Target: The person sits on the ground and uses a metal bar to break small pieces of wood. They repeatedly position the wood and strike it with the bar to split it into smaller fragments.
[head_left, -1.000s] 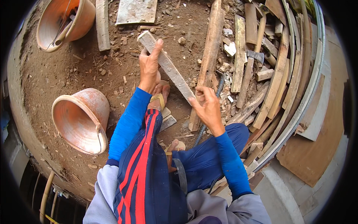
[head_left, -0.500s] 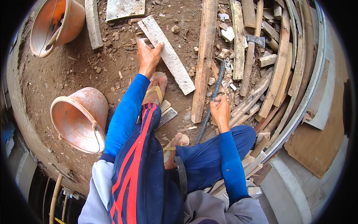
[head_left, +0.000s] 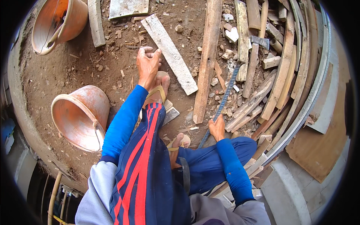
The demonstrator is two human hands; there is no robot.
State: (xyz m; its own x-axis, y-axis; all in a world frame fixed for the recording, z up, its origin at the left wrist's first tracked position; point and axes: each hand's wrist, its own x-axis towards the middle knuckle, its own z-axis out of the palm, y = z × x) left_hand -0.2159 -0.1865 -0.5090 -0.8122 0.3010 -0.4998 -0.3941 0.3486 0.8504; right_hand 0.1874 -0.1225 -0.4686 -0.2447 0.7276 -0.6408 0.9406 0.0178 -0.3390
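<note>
My right hand (head_left: 217, 128) is closed around a blue-grey ribbed steel bar (head_left: 229, 85), low along its length. The bar slants up and away to the right, its far end near the wood pile; its lower end lies by my right leg. My left hand (head_left: 147, 67) hovers over my left foot, fingers loosely curled and thumb apart, with nothing seen in it. Its thumb tip is at the near edge of a pale, mortar-crusted plank (head_left: 170, 54); whether they touch I cannot tell. The plank lies slanted on the dirt.
A long brown timber (head_left: 206, 62) lies between plank and bar. On the right are stacked wood pieces (head_left: 287, 63), a hatchet (head_left: 259, 42) and rubble. Two orange buckets, one near (head_left: 80, 112) and one far (head_left: 73, 26), lie tipped at the left. My sandalled feet stand on the dirt.
My right hand has moved down and left and now grips the bar. The bar's far end has shifted right and its hook no longer shows clearly. My left hand has drawn slightly nearer.
</note>
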